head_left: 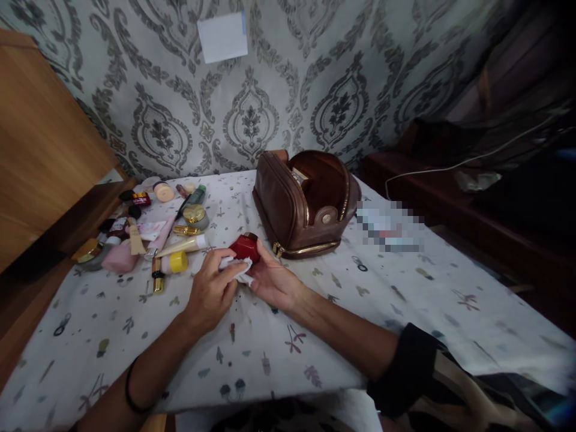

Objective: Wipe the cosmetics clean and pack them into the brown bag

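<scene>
Head view: my R hand (278, 282) grips the red bottle (244, 247), front-L of the brown bag (283, 207); my L hand (210, 291) pinches a white tissue (243, 273) against it. Cosmetics, incl. a gold-lidded jar (195, 216), sit farther L of bag.

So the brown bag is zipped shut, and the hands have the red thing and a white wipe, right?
Not quite: the brown bag is unzipped and wide open, as the head view shows. The left hand and right hand do have the red thing and a white wipe.
</scene>
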The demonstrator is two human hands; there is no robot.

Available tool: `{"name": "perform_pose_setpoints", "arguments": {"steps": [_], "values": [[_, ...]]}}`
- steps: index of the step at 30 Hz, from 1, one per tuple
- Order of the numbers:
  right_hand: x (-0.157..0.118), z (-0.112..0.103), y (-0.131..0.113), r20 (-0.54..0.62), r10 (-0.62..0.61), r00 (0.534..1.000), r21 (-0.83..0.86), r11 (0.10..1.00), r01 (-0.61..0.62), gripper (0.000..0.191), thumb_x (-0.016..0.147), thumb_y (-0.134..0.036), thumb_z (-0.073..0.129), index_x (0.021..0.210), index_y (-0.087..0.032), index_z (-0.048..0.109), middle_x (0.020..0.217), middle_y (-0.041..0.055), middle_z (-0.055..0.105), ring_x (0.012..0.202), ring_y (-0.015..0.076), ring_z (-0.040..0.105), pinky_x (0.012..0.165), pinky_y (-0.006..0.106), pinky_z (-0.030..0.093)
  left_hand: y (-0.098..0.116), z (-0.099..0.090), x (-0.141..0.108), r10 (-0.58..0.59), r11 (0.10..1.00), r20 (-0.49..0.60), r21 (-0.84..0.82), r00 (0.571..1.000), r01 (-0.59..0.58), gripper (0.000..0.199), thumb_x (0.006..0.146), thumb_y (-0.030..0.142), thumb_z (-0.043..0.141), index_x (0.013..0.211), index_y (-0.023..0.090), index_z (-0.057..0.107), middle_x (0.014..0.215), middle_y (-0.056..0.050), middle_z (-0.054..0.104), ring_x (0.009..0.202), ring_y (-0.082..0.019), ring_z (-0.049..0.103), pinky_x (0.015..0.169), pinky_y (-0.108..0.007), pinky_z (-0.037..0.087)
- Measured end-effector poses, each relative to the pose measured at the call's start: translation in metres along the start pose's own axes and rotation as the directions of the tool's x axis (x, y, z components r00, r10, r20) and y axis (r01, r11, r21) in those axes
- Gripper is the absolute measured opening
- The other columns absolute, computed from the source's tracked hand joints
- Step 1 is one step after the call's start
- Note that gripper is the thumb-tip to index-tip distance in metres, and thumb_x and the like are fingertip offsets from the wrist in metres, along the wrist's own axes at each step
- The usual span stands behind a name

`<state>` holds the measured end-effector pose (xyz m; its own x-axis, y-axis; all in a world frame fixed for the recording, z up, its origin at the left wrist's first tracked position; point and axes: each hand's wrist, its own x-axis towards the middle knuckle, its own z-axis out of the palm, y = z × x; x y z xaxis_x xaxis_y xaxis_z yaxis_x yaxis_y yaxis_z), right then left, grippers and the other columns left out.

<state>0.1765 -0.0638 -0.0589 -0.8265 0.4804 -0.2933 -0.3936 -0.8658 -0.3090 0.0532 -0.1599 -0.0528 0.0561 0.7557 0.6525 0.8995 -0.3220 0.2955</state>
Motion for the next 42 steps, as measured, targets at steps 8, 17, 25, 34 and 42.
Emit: {"name": "perform_pose_setpoints", "arguments": {"steps": [8,17,25,34,42], "values": [[-0.001,-0.004,-0.001,0.047,0.028,0.998,-0.080,0.996,-0.024,0.038,0.087,-0.049,0.065,0.106,-0.017,0.067,0.093,0.0038,0.074,0.073,0.0129,0.067,0.065,0.024,0.055,-0.002,-0.008,0.004,-0.156,0.986,-0.078,0.042,0.985,0.160,0.032,0.084,0.006,0.046,0.098,0.021,0.070,0.106,-0.007,0.054,0.100,-0.022,0.057,0.087,-0.037,0.049],[-0.006,0.000,0.003,0.079,-0.269,0.960,-0.312,0.908,0.281,0.057,0.063,-0.022,0.087,0.113,-0.023,0.060,0.102,0.0007,0.072,0.089,0.0135,0.068,0.080,0.025,0.054,-0.013,-0.014,0.011,-0.529,0.815,-0.078,-0.322,0.845,0.481,0.017,0.085,0.020,0.049,0.096,0.020,0.062,0.095,-0.003,0.064,0.091,-0.020,0.059,0.082,-0.033,0.047],[-0.010,-0.007,0.012,0.350,-0.410,0.842,-0.755,0.408,0.513,0.090,0.056,-0.022,0.090,0.134,-0.027,0.045,0.129,0.0090,0.059,0.120,0.0239,0.056,0.107,0.041,0.040,-0.012,-0.016,0.012,-0.513,0.709,0.101,-0.510,0.852,0.488,0.027,0.092,0.035,0.052,0.112,0.021,0.063,0.109,-0.004,0.070,0.103,-0.021,0.064,0.092,-0.031,0.048],[-0.013,-0.013,0.012,0.443,-0.443,0.780,-0.885,-0.074,0.460,0.093,0.065,-0.026,0.082,0.145,-0.021,0.034,0.130,0.0133,0.054,0.119,0.0271,0.056,0.102,0.044,0.046,-0.008,-0.013,0.010,-0.375,0.781,0.310,-0.401,0.874,0.478,0.039,0.090,0.038,0.059,0.123,0.019,0.055,0.119,-0.008,0.063,0.110,-0.023,0.059,0.096,-0.035,0.046],[-0.011,-0.017,0.016,0.428,-0.404,0.808,-0.900,-0.111,0.421,0.092,0.069,-0.031,0.076,0.146,-0.017,0.028,0.119,0.0123,0.059,0.107,0.0252,0.061,0.098,0.044,0.049,-0.004,-0.009,0.004,-0.269,0.923,0.162,-0.238,0.949,0.302,0.027,0.092,0.033,0.054,0.114,0.020,0.061,0.110,-0.008,0.066,0.104,-0.023,0.063,0.088,-0.034,0.051]]}}
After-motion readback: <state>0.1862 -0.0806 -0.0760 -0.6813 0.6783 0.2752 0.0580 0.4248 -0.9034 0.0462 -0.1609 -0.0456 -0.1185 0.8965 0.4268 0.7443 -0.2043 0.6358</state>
